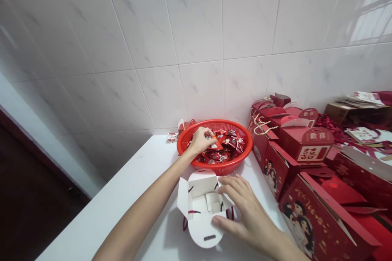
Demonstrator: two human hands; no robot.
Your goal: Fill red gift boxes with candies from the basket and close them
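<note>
My left hand (201, 140) reaches into a red plastic basket (183, 155) filled with wrapped candies (234, 143). Its fingers are pinched on a shiny red candy packet (217, 145) at the top of the pile. In front of the basket stands a small paper gift box (203, 234), its white inside showing and its top flaps spread outward. Dark red cord comes through its sides. My right hand (240, 208) grips the box's right side, thumb on the front flap and fingers over the right and back edges. No candy is visible inside the box.
On the right, red gift boxes (315, 216) stand in rows, some closed with rope handles. More flat printed cardboard (367, 132) lies beyond them. Behind the basket's left rim is a small printed packet (172, 138). A tiled wall (202, 89) bounds the white table (131, 179).
</note>
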